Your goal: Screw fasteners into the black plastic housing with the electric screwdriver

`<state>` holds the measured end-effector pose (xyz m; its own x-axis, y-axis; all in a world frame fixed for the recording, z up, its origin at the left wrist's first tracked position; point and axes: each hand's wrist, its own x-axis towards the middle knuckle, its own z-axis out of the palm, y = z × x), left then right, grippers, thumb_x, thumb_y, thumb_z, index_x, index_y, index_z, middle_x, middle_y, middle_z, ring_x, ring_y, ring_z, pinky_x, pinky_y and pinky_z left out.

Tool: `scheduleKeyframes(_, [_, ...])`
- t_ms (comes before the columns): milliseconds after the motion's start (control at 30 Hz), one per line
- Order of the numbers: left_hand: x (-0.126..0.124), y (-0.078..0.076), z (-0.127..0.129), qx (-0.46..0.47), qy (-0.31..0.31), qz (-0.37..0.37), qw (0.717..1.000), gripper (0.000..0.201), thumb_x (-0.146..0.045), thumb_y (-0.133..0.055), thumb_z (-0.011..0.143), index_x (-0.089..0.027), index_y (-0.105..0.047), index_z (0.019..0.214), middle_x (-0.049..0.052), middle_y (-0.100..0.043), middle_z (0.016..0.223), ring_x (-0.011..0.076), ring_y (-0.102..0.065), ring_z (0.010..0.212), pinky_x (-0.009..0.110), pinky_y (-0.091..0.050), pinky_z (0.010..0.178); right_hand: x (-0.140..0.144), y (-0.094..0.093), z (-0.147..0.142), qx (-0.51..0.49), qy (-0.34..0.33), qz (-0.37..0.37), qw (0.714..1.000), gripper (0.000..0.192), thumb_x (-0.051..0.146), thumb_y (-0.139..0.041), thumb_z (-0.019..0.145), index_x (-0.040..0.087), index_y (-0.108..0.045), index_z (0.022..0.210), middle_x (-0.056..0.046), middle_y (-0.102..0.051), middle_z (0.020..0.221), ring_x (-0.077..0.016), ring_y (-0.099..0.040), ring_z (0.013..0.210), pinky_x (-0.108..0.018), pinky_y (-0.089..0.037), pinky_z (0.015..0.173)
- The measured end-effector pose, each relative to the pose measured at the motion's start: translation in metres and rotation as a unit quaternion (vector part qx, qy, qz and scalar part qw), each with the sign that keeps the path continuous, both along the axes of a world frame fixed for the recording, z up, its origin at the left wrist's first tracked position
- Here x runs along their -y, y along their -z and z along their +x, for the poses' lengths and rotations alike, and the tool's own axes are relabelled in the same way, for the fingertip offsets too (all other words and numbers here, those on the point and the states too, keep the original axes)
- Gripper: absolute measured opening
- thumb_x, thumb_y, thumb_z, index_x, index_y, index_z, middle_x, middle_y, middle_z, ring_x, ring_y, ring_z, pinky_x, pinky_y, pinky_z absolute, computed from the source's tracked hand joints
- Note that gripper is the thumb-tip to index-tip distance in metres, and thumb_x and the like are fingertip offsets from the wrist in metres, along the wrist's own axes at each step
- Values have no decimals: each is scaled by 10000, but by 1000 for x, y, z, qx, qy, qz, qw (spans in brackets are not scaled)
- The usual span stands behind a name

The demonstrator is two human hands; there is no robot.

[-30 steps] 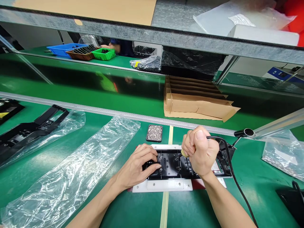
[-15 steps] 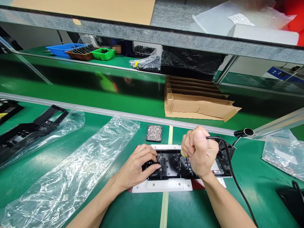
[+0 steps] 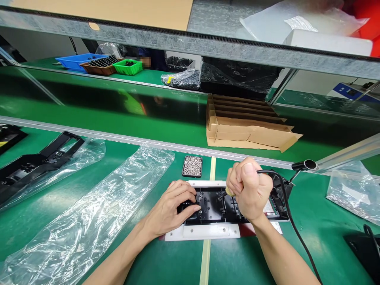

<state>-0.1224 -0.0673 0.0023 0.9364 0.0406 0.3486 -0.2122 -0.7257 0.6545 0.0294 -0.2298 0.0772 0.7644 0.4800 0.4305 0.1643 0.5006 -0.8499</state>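
Observation:
A long black plastic housing (image 3: 211, 206) lies in a white fixture (image 3: 208, 230) on the green bench. My left hand (image 3: 175, 208) curls over the housing's left end, fingers at the far side and thumb on the near part. My right hand (image 3: 251, 190) is a fist, thumb on top, around a corded tool that looks like a soldering iron (image 3: 230, 192). Most of its handle is hidden in the fist. Its dark tip points down and left into the middle of the housing; I cannot tell if it touches. A black cord (image 3: 289, 213) leaves the top of the fist.
Behind the fixture is a small tray of metal pieces (image 3: 192, 166). Clear plastic film (image 3: 97, 209) and a black frame part (image 3: 41, 162) lie left. A metal tube holder (image 3: 305, 165) and a bag of small parts (image 3: 353, 194) are right. Cardboard dividers (image 3: 252, 130) stand behind.
The view has shifted very slightly. Both hands, the tool and the housing look the same as before.

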Motion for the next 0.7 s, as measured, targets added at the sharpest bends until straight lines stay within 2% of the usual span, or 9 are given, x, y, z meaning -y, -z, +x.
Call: scheduleKeyframes(700, [0, 0, 0, 1, -2, -1, 1000, 94, -286, -648, 1058, -204, -652, 1011, 64, -691, 1122, 251, -592, 1112, 419, -416, 977, -1, -3, -1, -15, 2, -2, 1000, 433, 402, -612, 1032, 218, -442, 678, 61, -347, 530, -76, -324, 432, -221, -260, 367])
